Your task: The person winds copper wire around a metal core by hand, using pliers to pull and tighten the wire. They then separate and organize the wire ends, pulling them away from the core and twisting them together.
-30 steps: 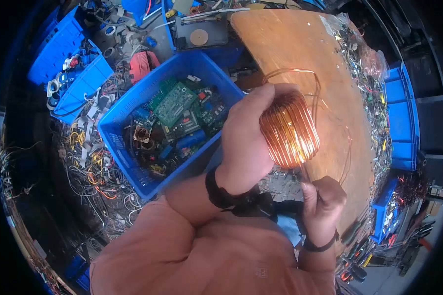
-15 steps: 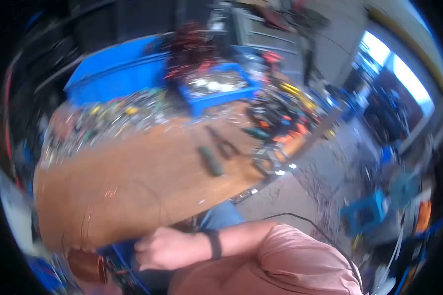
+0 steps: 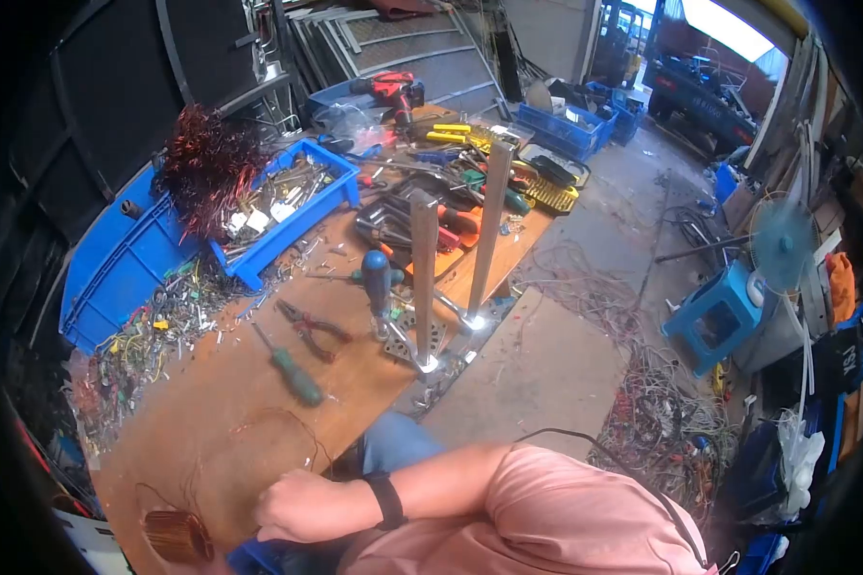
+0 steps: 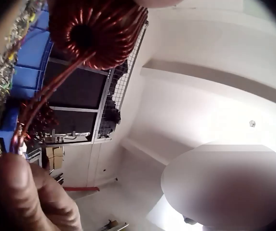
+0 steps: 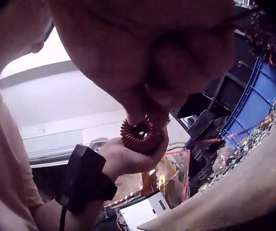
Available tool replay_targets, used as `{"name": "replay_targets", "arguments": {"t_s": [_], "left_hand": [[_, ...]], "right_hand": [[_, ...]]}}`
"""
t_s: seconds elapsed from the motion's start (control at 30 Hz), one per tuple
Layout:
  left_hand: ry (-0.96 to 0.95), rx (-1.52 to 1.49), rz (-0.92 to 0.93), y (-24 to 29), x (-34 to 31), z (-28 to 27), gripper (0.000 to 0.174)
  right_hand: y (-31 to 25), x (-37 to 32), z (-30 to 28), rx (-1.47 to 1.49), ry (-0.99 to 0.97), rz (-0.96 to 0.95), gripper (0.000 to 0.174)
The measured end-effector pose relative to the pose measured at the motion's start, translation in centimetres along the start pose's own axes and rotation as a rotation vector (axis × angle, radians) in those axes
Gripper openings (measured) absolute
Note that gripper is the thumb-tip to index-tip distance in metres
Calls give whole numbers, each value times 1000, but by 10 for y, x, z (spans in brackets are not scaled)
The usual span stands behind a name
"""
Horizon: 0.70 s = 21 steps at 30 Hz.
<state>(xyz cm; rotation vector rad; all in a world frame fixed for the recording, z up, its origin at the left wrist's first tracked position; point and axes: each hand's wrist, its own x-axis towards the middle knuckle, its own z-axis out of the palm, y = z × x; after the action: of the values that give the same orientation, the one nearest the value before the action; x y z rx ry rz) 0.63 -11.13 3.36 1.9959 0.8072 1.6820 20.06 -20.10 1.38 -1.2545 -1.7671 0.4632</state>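
A wound copper coil [image 3: 177,535] is low at the left of the head view, over the wooden table [image 3: 230,383]. My left hand [image 5: 128,159] holds the coil from below in the right wrist view; the head view hides most of that hand. Two copper wire leads [image 4: 56,84] run from the coil's core in the left wrist view. My right hand [image 3: 312,508], beside the coil, has curled fingers; in the left wrist view its thumb [image 4: 20,175] pinches the ends of the leads.
Pliers [image 3: 312,331] and a green-handled screwdriver [image 3: 297,376] lie on the table. Two upright bars [image 3: 424,278] stand at its right edge, by a blue-handled tool [image 3: 376,278]. Behind are a blue parts tray [image 3: 302,222], a blue bin [image 3: 115,278] and a red drill [image 3: 393,88].
The head view has swung right, from the bin of circuit boards to the tools on the table. The coil and both hands now appear lower and further left in it.
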Motion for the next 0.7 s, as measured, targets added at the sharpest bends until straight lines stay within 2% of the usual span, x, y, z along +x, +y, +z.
{"name": "replay_targets", "arguments": {"t_s": [0.1,0.17,0.23,0.3,0.37,0.4,0.5,0.7], "left_hand": [[108,-17,109,18,5,14,48],[-130,-718,-307,-32,12,-28,42],[117,-646,-537,-8,13,-13,39],[262,-676,-657,1,13,-14,39],[237,-1022,-690,-9,7,-33,37],[262,-999,-677,-6,5,-30,37],[372,-591,-587,18,-2,-7,40],[247,-1117,-806,31,-7,-5,33]], "right_hand": [[7,7,14,23,-8,16,28],[-2,9,13,20,34,-41,28],[-5,11,21,14,62,-61,29],[-10,8,25,-13,74,-46,30],[-16,8,19,13,54,-73,29],[-16,7,19,40,67,-92,28],[-26,6,13,16,51,-41,26],[-38,9,17,13,73,-47,27]]}}
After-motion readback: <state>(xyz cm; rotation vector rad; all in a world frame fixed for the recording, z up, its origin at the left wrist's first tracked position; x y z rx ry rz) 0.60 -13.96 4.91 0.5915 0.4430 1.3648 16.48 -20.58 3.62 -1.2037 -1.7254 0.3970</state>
